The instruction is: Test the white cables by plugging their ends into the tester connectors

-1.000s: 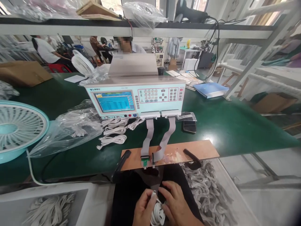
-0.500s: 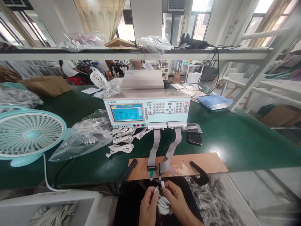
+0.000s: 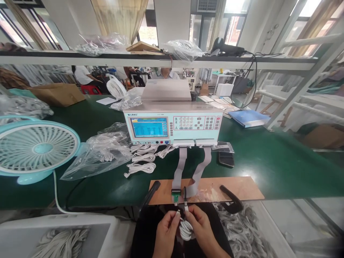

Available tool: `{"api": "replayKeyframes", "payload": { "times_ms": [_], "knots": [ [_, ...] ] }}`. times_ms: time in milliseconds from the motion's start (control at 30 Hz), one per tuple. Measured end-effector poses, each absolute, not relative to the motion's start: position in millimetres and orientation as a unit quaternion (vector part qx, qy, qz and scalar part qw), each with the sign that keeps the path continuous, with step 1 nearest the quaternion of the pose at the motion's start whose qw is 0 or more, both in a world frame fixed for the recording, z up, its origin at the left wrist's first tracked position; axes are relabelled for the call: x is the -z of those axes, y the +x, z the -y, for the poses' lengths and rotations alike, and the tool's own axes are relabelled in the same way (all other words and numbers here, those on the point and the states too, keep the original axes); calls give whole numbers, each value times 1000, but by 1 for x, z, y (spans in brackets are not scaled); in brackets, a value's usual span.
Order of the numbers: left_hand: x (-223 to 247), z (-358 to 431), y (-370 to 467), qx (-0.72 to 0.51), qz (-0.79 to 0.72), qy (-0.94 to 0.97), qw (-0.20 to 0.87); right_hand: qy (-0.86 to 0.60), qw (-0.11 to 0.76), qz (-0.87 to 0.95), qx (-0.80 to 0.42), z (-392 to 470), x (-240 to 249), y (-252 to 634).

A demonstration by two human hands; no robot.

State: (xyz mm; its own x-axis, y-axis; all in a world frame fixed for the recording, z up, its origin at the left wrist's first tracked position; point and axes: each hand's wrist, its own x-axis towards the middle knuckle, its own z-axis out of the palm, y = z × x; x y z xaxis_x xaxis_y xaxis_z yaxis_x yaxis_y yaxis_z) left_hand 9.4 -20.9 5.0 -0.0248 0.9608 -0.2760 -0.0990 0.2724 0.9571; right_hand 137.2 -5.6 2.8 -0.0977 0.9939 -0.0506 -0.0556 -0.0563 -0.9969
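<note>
A coiled white cable (image 3: 186, 230) hangs between my two hands at the bottom centre. My left hand (image 3: 168, 229) pinches one of its plugs, just below the green adapter board (image 3: 176, 197). With closed fingers my right hand (image 3: 200, 224) holds the other white plug (image 3: 186, 207), which meets the tip of the right-hand adapter (image 3: 185, 193). Two grey ribbon cables (image 3: 180, 166) run from these adapters up to the tester (image 3: 174, 125), whose blue screen is lit. Both adapters sit at the front edge of the copper-coloured board (image 3: 212, 188).
A turquoise fan (image 3: 43, 147) and a plastic bag of cables (image 3: 103, 150) are at left. Coiled cables (image 3: 142, 167) lie before the tester. Black clamps (image 3: 231, 200) flank the board. Bins of cables stand at lower left (image 3: 60, 242) and lower right. A person sits behind the tester.
My right hand has raised its plug to the right-hand adapter, where a gap showed before. My left hand still pinches its plug. The view has shifted slightly.
</note>
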Motion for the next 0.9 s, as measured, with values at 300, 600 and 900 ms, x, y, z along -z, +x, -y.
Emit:
{"api": "replayKeyframes", "payload": {
  "times_ms": [300, 600, 900],
  "knots": [
    [-2, 19, 3, -430, -538, 452, 566, -466, 482, 465, -578, 5, -1, 138],
    [-20, 6, -22, -367, -480, 561, 565, -447, 480, 303, -691, 1, -2, 129],
    [-7, 3, -3, -439, -522, 527, 507, -434, 459, 345, -694, 0, -10, 134]
  ]
}}
